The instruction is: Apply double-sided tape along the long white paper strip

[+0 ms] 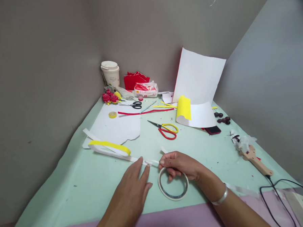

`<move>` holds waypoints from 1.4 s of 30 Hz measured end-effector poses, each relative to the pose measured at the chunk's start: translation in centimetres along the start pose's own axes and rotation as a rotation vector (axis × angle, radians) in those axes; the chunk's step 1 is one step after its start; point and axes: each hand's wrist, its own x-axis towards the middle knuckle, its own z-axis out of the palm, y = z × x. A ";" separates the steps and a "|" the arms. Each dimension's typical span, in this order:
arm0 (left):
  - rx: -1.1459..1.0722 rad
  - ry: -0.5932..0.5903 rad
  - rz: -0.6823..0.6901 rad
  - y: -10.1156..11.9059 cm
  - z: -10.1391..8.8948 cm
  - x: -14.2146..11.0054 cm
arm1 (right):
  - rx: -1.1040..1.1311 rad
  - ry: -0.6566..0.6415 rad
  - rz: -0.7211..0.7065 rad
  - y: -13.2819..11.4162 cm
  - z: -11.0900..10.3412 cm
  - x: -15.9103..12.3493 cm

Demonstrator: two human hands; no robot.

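My left hand (133,185) lies flat on the pale green table sheet (69,185), fingers stretched out, fingertips pressing on a white paper strip (110,152). A yellow fringed strip (110,145) lies along that white strip. My right hand (179,164) is closed in a pinch on the end of the white strip, near the left fingertips. A ring of clear tape (173,186) lies on the table under my right hand. Whether the pinch also holds tape I cannot tell.
Yellow-and-red scissors (166,129) lie beyond my hands. Black scissors (135,105), a small yellow tape roll (112,114), red strips, a cup (110,73) and red paper flowers (110,97) stand at the back. White and yellow sheets (198,90) lean right. A glue gun (255,159) and cable lie far right.
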 end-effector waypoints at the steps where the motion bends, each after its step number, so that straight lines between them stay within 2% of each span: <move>1: -0.002 0.000 -0.002 0.0 0.0 0.0 | 0.001 0.002 0.001 -0.1 0.1 0.0; 14: 0.002 0.008 0.009 0.2 -0.2 0.2 | -0.070 0.049 0.025 -0.3 0.7 0.0; 42: -0.013 0.036 0.034 0.0 -0.2 0.3 | -0.110 0.056 0.027 -0.4 0.9 0.1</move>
